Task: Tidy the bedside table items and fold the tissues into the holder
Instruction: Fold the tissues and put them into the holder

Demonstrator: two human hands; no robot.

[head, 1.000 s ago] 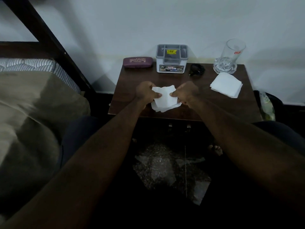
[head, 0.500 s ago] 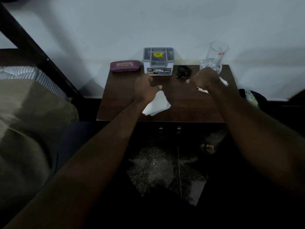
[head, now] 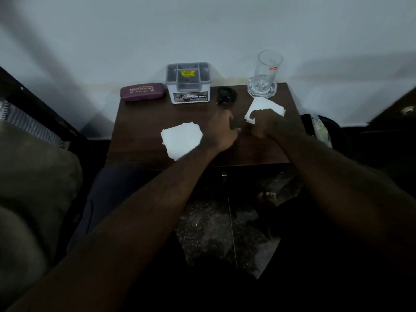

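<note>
A folded white tissue [head: 181, 139] lies flat on the left half of the dark wooden bedside table [head: 139, 122]. Just right of it, my left hand [head: 221, 129] hovers over the table's middle, fingers loosely curled and holding nothing. My right hand [head: 267, 124] rests on the near edge of a stack of white tissues [head: 267, 105] at the right, with its fingertips pinching that edge. The grey compartmented holder [head: 188, 83] stands at the back centre against the wall.
A maroon glasses case [head: 142, 91] lies left of the holder and a coiled black cord [head: 227, 95] right of it. A tall clear glass [head: 265, 75] stands at the back right corner. A bed with an olive blanket [head: 33, 176] is at the left.
The folded tissue has been let go and now lies on the table's left half. My left hand moved right, off it. My right hand reached the tissue stack near the glass.
</note>
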